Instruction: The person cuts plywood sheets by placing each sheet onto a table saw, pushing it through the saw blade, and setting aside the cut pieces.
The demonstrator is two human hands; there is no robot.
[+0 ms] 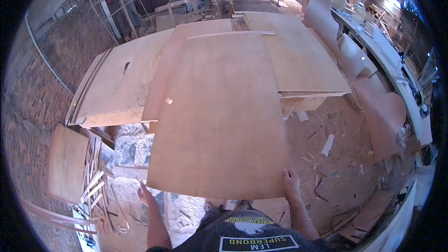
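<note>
A large thin plywood sheet (219,112) stretches away from my body, its near edge just in front of my shirt and its far part lying over other panels. At its near right corner, my right hand (290,182) is closed on the side edge. My left hand (146,196) is beside the near left corner, thumb and fingers apart; whether it touches the sheet is hard to see. A narrow wood strip (231,34) lies across the far end of the sheet.
Stacked panels lie left (126,79) and right (303,56) beneath the sheet. Wood strips (95,189) and a small board (68,164) stand by the brick wall (35,107) at left. Scraps litter the floor (326,168). A curved brown sheet (378,112) runs along the right side.
</note>
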